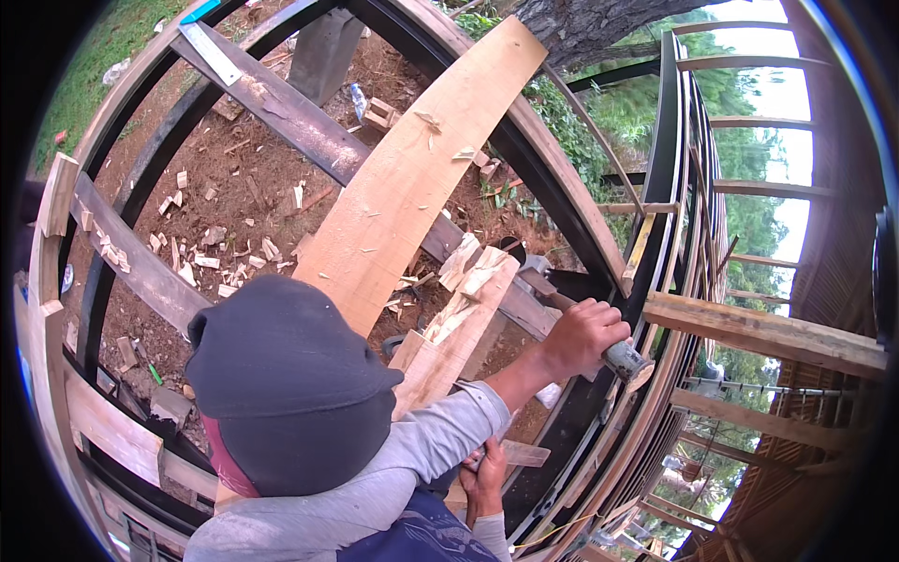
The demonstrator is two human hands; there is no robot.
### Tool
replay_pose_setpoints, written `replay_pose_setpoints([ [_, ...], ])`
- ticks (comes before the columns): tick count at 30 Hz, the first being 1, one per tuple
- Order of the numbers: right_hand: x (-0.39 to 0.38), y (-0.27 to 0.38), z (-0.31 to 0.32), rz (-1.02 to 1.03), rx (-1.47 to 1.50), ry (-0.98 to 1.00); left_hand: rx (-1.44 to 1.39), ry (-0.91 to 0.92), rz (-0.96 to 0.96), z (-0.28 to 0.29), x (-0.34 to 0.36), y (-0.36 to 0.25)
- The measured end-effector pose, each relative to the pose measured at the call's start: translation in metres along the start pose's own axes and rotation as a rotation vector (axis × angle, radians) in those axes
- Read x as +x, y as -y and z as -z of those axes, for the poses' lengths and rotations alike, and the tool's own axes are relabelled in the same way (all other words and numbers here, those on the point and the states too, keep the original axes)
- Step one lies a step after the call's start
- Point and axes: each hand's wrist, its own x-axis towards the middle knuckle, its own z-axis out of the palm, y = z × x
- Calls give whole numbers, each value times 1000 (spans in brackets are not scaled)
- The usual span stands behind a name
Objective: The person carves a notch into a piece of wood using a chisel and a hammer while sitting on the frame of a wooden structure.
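Note:
Neither my left hand nor my right hand shows here. A co-worker in a dark cap [290,375] and grey sleeves fills the lower middle. The co-worker's upper hand [590,332] is closed round the worn wooden handle [629,365] of a short tool. That tool's metal head, partly hidden, lies near a notched, splintered plank [454,351]. Lower down, another hand [485,478], apparently the same co-worker's, is bent close to a small piece of wood [524,454]; what it grips cannot be made out. A wide, curved light board [426,169] slants across the frame.
Dark curved metal beams [412,42] and a weathered plank [281,117] span the dirt below. A try square [211,51] lies on that plank. Wood chips [211,262] litter the ground. To the right stand timber crosspieces [763,332]; a tree trunk [599,28] rises behind.

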Motion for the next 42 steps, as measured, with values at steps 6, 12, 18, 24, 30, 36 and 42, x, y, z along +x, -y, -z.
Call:
replay_pose_setpoints([
  [6,51,-81,-103,74,-491,-1057,-16,-40,16,11,1,5],
  [12,21,-37,-63,93,-538,-761,-23,-62,104,23,-8,50],
  [18,46,8,-157,272,-911,-683,-20,-120,257,22,-13,76],
  [24,63,65,-255,535,-1384,-560,-121,-191,330,31,6,90],
  [30,80,124,-370,1396,-1508,194,-54,-188,391,25,2,94],
  [36,114,81,-270,779,-1663,-227,-21,-189,318,19,0,90],
  [42,99,92,-349,546,-1943,-452,49,-135,307,10,-10,90],
])
